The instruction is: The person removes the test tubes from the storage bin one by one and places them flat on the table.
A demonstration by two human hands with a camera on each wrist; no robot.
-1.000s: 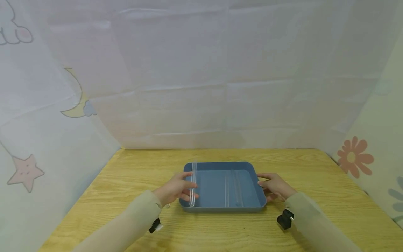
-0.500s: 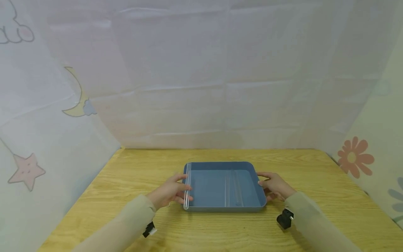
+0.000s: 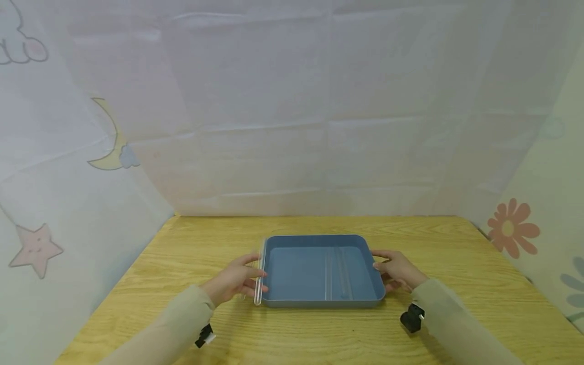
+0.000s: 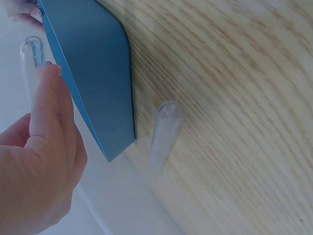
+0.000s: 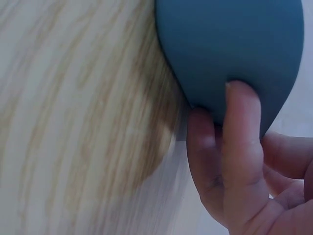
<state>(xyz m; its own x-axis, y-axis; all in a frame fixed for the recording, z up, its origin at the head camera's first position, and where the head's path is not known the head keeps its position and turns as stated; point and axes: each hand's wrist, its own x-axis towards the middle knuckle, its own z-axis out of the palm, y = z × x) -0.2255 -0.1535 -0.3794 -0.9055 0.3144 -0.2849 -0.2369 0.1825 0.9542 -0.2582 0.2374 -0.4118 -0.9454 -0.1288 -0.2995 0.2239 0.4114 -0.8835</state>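
My left hand (image 3: 232,281) pinches a clear, round-ended test tube (image 3: 258,294) just outside the left wall of a shallow blue tray (image 3: 319,304). In the left wrist view this tube stands above rim height beside the tray. A second test tube (image 4: 166,129) lies on the wood below the left hand, mostly hidden by it in the head view. Inside the tray rest two more clear tubes, one (image 3: 328,276) left of the other (image 3: 344,276). At the tray's right end my right hand (image 3: 399,271) grips the wall, fingertips on its outer face in the right wrist view.
The tray sits on a light wooden table (image 3: 150,284). Pale cloth walls with printed shapes stand behind the table (image 3: 292,152) and at both sides. A black wrist camera (image 3: 412,318) hangs under the right sleeve.
The left hand has carried its test tube leftward, from over the tray's left part, across the rim, to just outside it. The right hand and tray have stayed put.
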